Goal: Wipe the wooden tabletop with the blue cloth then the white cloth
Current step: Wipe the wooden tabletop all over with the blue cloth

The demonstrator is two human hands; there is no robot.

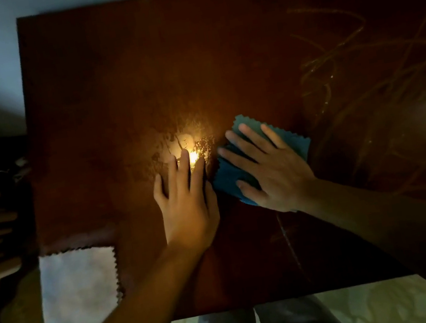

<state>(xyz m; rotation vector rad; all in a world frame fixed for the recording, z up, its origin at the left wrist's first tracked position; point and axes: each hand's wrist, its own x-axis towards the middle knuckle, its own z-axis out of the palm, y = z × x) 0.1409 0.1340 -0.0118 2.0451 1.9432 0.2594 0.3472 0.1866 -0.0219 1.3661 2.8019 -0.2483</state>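
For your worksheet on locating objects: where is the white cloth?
In the head view, the white cloth lies at the tabletop's near left corner, untouched.

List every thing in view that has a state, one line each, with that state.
Blue cloth: flat on the table, pressed under the right hand.
White cloth: spread flat at the table's near left corner, untouched.
Table: smeared around the light glare at the middle, streaked on the right.
Left hand: open, flat on the bare wood beside the blue cloth.
Right hand: open, fingers spread, pressing the blue cloth.
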